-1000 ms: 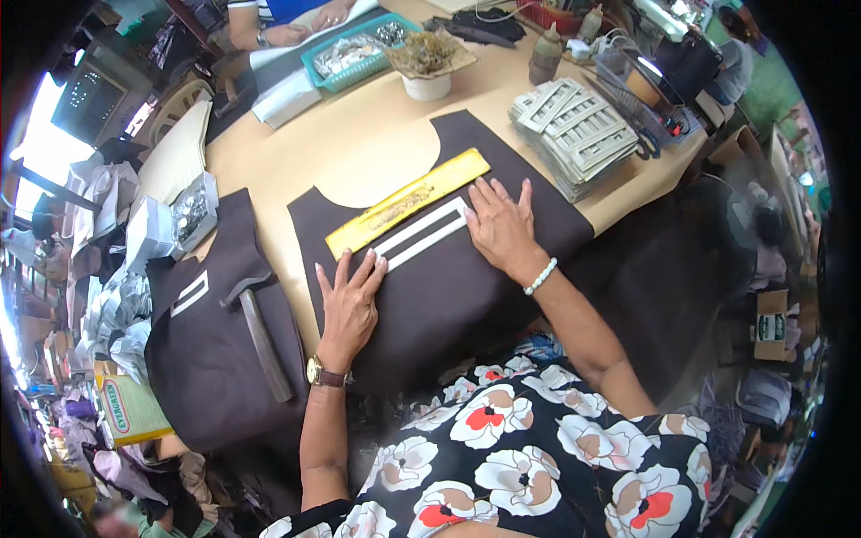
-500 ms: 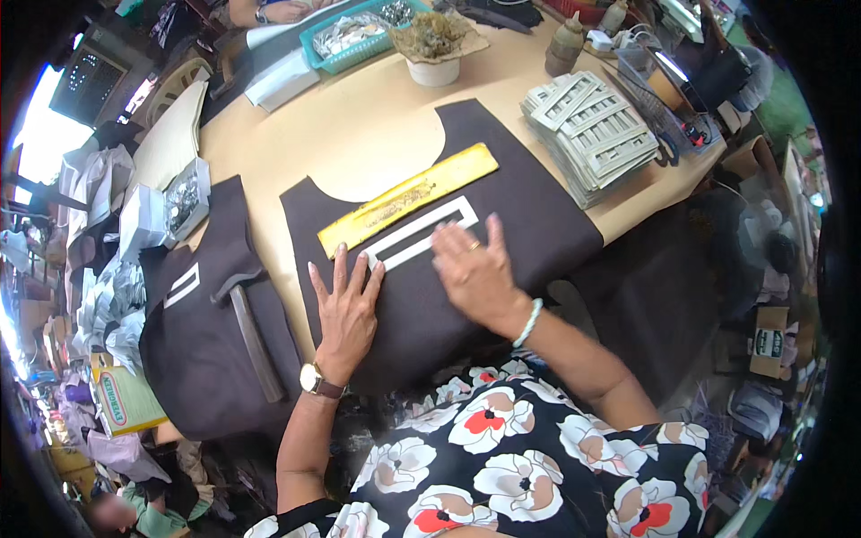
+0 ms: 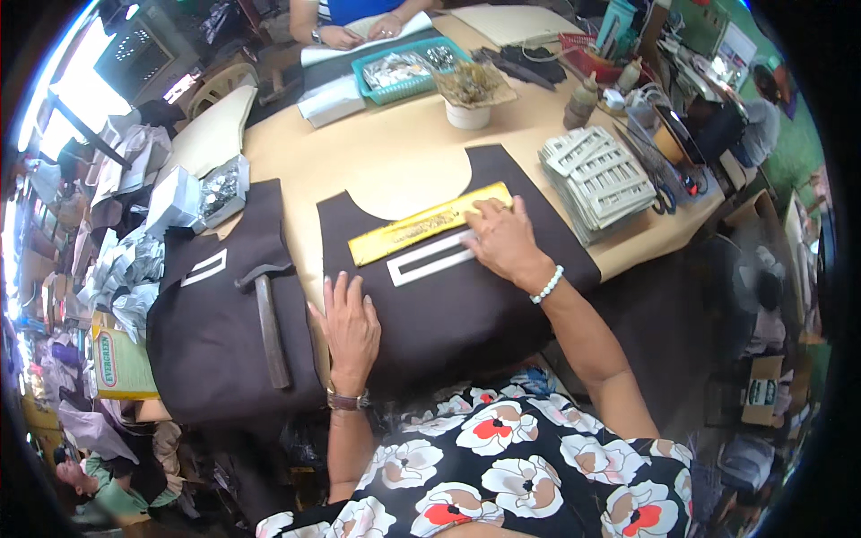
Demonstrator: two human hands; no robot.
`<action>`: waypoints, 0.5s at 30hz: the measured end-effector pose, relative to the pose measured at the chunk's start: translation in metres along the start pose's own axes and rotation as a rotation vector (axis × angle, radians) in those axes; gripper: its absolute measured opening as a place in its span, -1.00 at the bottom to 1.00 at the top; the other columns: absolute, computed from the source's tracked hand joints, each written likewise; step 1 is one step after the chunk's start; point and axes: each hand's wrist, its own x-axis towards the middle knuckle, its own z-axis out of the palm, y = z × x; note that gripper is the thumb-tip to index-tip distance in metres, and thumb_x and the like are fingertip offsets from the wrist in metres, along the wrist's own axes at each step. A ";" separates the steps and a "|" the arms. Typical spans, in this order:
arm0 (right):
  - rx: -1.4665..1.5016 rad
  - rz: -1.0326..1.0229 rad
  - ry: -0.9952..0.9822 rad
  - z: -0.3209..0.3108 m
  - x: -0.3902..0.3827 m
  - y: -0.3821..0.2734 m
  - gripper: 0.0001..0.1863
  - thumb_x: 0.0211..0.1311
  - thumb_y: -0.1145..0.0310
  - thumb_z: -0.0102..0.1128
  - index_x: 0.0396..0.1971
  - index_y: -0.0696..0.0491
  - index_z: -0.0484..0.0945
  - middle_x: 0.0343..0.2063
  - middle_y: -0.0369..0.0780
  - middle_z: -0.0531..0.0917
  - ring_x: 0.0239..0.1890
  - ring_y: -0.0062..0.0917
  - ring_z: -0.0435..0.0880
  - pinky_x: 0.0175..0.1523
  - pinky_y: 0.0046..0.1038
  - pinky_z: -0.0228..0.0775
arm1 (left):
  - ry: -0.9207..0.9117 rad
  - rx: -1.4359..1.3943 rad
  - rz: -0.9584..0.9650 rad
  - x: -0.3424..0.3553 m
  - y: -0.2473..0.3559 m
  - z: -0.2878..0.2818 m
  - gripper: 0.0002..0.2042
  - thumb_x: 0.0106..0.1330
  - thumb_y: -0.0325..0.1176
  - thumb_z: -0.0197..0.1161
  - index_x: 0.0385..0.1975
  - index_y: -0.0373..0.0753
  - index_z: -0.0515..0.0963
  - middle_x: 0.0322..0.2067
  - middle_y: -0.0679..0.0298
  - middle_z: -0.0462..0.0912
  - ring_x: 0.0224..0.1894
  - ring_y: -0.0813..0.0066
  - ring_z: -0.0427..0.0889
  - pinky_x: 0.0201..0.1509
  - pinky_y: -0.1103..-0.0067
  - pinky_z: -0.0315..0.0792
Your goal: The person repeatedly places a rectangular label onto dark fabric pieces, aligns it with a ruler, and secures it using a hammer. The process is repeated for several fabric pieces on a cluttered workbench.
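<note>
My right hand (image 3: 504, 244) lies flat, fingers spread, gripping nothing, fingertips on the yellow ruler (image 3: 429, 223) and white frame strip (image 3: 431, 261); both run leftward, slanting down. Left hand (image 3: 351, 325) rests flat on the dark fabric (image 3: 466, 305), farther off.

The right hand (image 3: 504, 240) hides one end of the white frame (image 3: 430, 261) under its fingers (image 3: 480, 235), and the ruler's (image 3: 429, 223) markings blur.

Matt dark cloth (image 3: 466, 305) – yellow plastic ruler (image 3: 429, 224)
</note>
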 end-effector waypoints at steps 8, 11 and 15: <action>-0.037 -0.196 0.052 0.055 0.132 0.018 -0.55 0.31 0.10 -0.01 0.17 -0.15 0.38 0.26 -0.08 0.24 0.35 -0.11 0.11 0.34 0.11 -0.10 | 0.101 -0.048 -0.256 0.001 -0.004 0.050 -0.40 0.35 -0.18 0.05 0.34 -0.24 0.08 0.30 -0.25 0.02 0.35 -0.21 0.00 0.31 -0.08 -0.04; -0.021 -0.063 0.231 0.052 0.145 0.020 -0.51 0.27 0.13 0.02 0.17 -0.05 0.40 0.21 -0.09 0.32 0.32 -0.19 0.15 0.33 0.03 -0.10 | 0.098 -0.027 -0.263 0.001 -0.002 0.044 -0.44 0.35 -0.19 0.04 0.32 -0.22 0.14 0.30 -0.24 0.05 0.34 -0.23 0.01 0.31 -0.07 -0.04; -0.034 0.314 0.218 0.028 0.093 0.030 -0.51 0.13 0.21 0.17 -0.04 0.27 0.42 -0.04 0.00 0.48 0.06 -0.17 0.43 0.16 -0.25 0.25 | 0.047 0.050 -0.274 -0.005 -0.009 0.039 -0.51 0.35 -0.23 0.04 0.23 -0.30 0.28 0.28 -0.16 0.14 0.33 -0.18 0.08 0.30 -0.08 -0.02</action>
